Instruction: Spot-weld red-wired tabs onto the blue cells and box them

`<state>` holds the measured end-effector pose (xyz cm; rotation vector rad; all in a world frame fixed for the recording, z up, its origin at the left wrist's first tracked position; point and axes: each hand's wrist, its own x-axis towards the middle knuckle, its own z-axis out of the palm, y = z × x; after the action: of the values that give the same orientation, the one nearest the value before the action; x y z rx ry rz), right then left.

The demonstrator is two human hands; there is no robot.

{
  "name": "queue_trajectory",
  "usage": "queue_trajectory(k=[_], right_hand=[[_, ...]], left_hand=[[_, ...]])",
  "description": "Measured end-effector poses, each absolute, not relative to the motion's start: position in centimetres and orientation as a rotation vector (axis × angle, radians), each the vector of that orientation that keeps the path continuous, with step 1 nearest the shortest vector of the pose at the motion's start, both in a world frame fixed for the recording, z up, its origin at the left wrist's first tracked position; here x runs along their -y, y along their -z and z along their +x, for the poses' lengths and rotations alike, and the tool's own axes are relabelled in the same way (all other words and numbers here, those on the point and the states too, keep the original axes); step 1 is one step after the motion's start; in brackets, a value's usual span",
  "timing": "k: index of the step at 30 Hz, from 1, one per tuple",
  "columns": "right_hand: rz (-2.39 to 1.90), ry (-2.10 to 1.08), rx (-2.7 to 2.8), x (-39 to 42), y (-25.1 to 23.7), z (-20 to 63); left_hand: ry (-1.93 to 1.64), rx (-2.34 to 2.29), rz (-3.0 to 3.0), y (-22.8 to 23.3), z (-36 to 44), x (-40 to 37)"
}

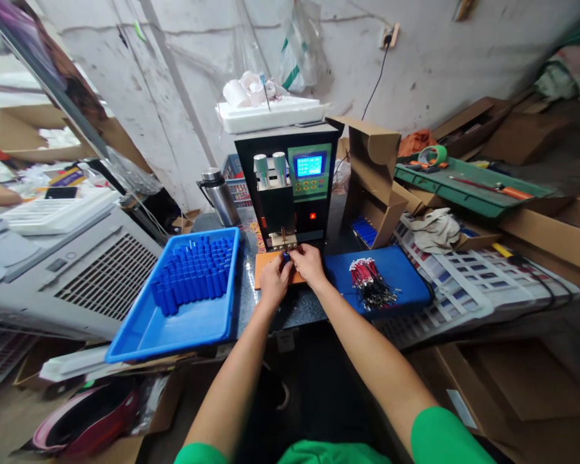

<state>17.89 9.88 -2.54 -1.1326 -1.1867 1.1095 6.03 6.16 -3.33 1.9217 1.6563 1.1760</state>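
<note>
A black spot welder (283,193) with a lit blue screen stands in front of me, and its electrode tips point down at its base. My left hand (273,280) is closed around a small blue battery cell (286,256), just beneath the tips and over an orange board (265,265). Close against it, my right hand (309,263) pinches at the same spot; what lies between its fingers is too small to make out. A blue tray (193,328) on the left holds many upright blue cells (193,270). Red and black wire leads (371,283) lie bundled at the right.
The leads rest on a blue case (408,277). Behind it stands an open cardboard box (374,167) with blue cells inside. A steel thermos (219,196) is behind the tray. A green tray (473,187) with tape sits farther right, and an air cooler (72,270) at left.
</note>
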Motion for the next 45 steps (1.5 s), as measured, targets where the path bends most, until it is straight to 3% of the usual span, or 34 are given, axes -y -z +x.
queue_trajectory(k=[18,32,45], right_hand=[[-1.172,-0.985,1.350,-7.8,1.4,18.9],[-1.218,-0.423,1.480,-5.2,1.8,20.7],[-1.886,0.061,1.841,-19.6,0.1,33.2]], left_hand=[[-1.174,-1.640,1.923,2.7,6.2,-5.8],[-1.206,-1.510,1.959,3.3,5.5,-5.9],[-1.191,-1.623,2.131,2.9,5.0,-6.2]])
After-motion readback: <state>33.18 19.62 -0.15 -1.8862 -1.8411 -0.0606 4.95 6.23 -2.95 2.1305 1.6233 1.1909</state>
